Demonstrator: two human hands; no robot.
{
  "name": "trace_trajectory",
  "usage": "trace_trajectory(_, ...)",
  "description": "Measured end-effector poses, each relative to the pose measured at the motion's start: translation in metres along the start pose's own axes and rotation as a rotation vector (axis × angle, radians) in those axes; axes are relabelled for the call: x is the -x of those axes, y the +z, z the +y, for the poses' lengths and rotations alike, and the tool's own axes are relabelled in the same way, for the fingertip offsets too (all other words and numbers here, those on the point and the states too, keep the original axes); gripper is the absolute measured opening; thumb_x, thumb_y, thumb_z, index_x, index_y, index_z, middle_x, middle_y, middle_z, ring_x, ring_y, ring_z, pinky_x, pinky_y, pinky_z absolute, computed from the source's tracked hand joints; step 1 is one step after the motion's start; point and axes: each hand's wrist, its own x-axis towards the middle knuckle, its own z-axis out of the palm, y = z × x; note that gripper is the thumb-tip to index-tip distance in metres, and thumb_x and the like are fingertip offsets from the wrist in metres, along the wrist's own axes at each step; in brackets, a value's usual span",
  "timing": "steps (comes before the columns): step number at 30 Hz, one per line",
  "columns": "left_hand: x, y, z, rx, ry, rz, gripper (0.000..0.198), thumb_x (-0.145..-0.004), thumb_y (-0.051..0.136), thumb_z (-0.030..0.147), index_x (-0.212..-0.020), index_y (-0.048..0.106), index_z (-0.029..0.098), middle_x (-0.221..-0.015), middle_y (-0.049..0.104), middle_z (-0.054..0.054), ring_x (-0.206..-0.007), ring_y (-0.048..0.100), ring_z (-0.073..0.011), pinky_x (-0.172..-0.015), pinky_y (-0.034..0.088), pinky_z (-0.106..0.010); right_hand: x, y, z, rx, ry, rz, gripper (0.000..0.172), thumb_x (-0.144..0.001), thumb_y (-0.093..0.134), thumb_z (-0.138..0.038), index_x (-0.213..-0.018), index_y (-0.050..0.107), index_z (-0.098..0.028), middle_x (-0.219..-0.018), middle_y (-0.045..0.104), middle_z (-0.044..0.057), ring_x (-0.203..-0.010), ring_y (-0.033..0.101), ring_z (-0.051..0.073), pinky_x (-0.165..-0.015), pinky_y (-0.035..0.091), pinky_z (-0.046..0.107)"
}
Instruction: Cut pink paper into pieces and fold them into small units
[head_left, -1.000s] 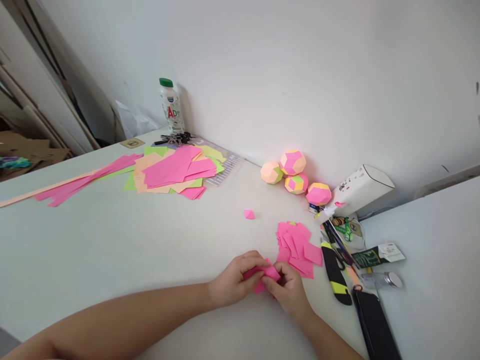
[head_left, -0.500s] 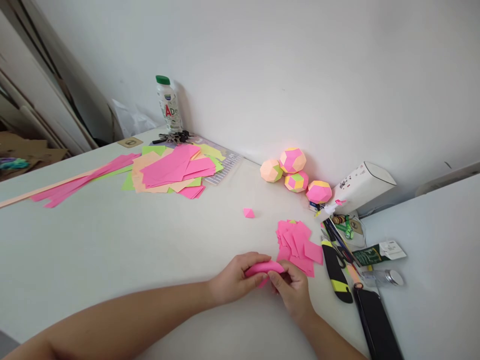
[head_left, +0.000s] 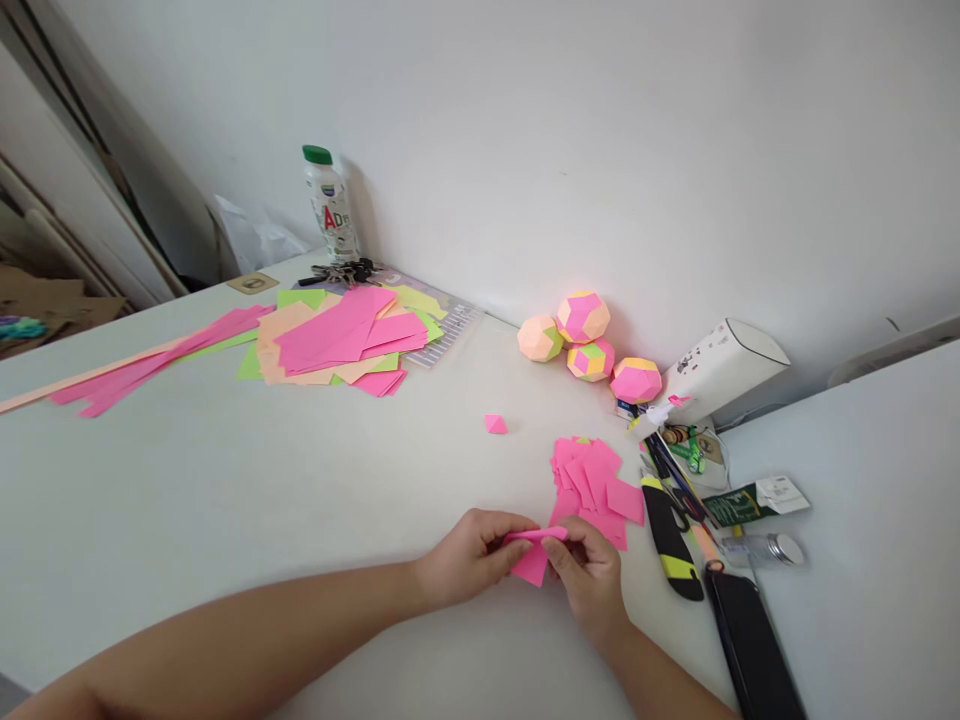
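A pink paper piece (head_left: 531,565) is pinched between both hands, its upper edge folded over and a flap hanging below. My left hand (head_left: 474,552) is closed on its left end, thumb in front and fingers behind. My right hand (head_left: 589,577) grips the right end between thumb and fingers. Just beyond the right hand lies a heap of pink paper pieces (head_left: 592,485). Farther up the table sits a small folded pink paper shape (head_left: 496,424). Several faceted paper balls (head_left: 583,318) in pink, yellow, peach and green stand by the wall.
Coloured paper sheets (head_left: 337,335) and long strips (head_left: 165,360) lie at the left. Behind them are keys (head_left: 341,272) and a green-capped bottle (head_left: 331,205). Along the right are a black-and-yellow cutter (head_left: 670,545), a clear jar (head_left: 765,550), a black case (head_left: 754,640) and a white box (head_left: 724,370).
The fold along the pink paper's top has been pressed narrower and flatter, and more of the lower flap now shows. Both hands stay in nearly the same place.
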Motion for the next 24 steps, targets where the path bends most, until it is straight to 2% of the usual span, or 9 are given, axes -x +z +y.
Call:
trace_trajectory(4, 0.0002, -0.0002, 0.0045, -0.001, -0.006, -0.015, 0.028, -0.09, 0.045, 0.031, -0.085, 0.066, 0.014, -0.055, 0.039, 0.004, -0.051, 0.033, -0.0083, -0.048, 0.028, -0.02, 0.0007, 0.0003, 0.0011, -0.015, -0.022, 0.028, 0.024, -0.08, 0.066, -0.038, -0.067, 0.059, -0.019, -0.059, 0.054, -0.002, -0.048, 0.046, 0.011, -0.044, 0.04, 0.023)
trace_trajectory(8, 0.0003, -0.0002, 0.0065, -0.004, -0.031, -0.007, 0.028, -0.088, 0.047, 0.03, -0.071, 0.062, 0.014, -0.054, 0.039, 0.004, -0.05, 0.034, -0.0077, -0.046, 0.028, -0.02, -0.0004, 0.0015, 0.0029, -0.129, 0.075, 0.05, 0.023, -0.075, 0.071, -0.038, -0.076, 0.056, -0.02, -0.061, 0.055, -0.003, -0.048, 0.05, 0.01, -0.043, 0.043, 0.021)
trace_trajectory(12, 0.0007, -0.0001, 0.0059, -0.001, -0.027, -0.004, 0.029, -0.089, 0.047, 0.033, -0.076, 0.064, 0.014, -0.054, 0.04, 0.004, -0.049, 0.033, -0.0075, -0.046, 0.027, -0.02, -0.0026, 0.0001, 0.0055, -0.171, 0.135, 0.027, 0.025, -0.073, 0.074, -0.038, -0.084, 0.059, -0.02, -0.061, 0.057, -0.003, -0.047, 0.051, 0.01, -0.043, 0.045, 0.021)
trace_trajectory(18, 0.0013, -0.0004, 0.0022, -0.01, -0.031, -0.004, 0.033, -0.09, 0.046, 0.038, -0.086, 0.067, 0.013, -0.052, 0.041, 0.004, -0.047, 0.034, -0.0077, -0.045, 0.028, -0.02, -0.0047, -0.0027, 0.0054, -0.135, 0.099, -0.026, 0.02, -0.077, 0.07, -0.038, -0.075, 0.064, -0.019, -0.053, 0.052, -0.004, -0.044, 0.048, 0.01, -0.043, 0.043, 0.023)
trace_trajectory(24, -0.001, -0.001, 0.0039, -0.022, -0.036, -0.003, 0.03, -0.089, 0.046, 0.032, -0.081, 0.066, 0.012, -0.052, 0.041, 0.004, -0.047, 0.034, -0.007, -0.044, 0.028, -0.019, -0.0058, -0.0027, 0.003, -0.145, 0.033, -0.041, 0.016, -0.08, 0.068, -0.032, -0.072, 0.063, -0.019, -0.055, 0.05, -0.005, -0.044, 0.046, 0.009, -0.043, 0.04, 0.021)
